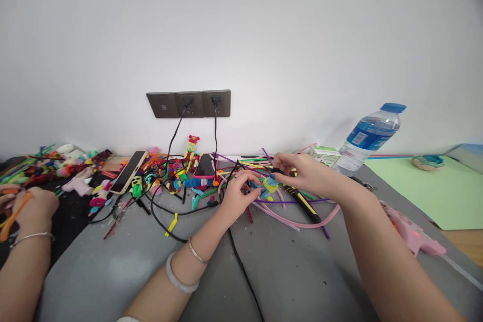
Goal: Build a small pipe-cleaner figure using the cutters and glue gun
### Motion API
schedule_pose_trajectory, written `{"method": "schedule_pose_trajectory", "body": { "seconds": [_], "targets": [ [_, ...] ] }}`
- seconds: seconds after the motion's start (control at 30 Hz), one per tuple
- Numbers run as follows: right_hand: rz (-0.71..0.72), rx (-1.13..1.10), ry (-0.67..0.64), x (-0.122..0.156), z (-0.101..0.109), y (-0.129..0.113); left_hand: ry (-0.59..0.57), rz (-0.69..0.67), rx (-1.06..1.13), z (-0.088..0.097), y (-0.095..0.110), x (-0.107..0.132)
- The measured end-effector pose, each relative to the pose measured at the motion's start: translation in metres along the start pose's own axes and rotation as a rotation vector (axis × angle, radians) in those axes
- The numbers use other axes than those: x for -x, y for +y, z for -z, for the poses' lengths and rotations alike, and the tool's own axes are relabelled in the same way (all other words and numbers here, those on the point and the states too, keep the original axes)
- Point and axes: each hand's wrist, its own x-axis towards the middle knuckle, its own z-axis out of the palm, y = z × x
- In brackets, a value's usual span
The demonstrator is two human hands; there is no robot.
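A small blue-and-yellow fuzzy piece [269,186], apparently made of pipe cleaner, is held up between my two hands over the grey table. My left hand [239,195] pinches its left side with thumb and fingers. On the upper right, my right hand [302,175] grips it with fingertips closed; a small dark bit shows by them, too small to name. Beneath and behind the hands lie loose pink and purple pipe cleaners [287,219]. A black-and-yellow tool handle [304,204] rests just below my right hand.
At left, another person's hand [35,209] holds an orange strip. Phones [130,172], pipe-cleaner figures [191,147] and black cables [241,261] crowd the table's back. On the right are a water bottle [372,136], a pink glue gun [415,239] and green paper [411,191].
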Motion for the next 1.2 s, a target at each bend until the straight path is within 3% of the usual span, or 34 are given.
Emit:
{"method": "schedule_pose_trajectory", "body": {
  "seconds": [0.53, 0.97, 1.2],
  "targets": [
    [-0.006, 0.016, -0.046, -0.006, -0.008, -0.002, 0.003, -0.015, -0.075, 0.001, -0.002, -0.001],
    [-0.073, -0.024, -0.01, 0.0, 0.003, 0.004, 0.003, 0.0, -0.024, 0.0, 0.001, -0.001],
    [-0.03, -0.008, -0.004, -0.001, 0.002, 0.002, 0.011, -0.028, -0.021, -0.001, 0.0, 0.0]
  ]
}}
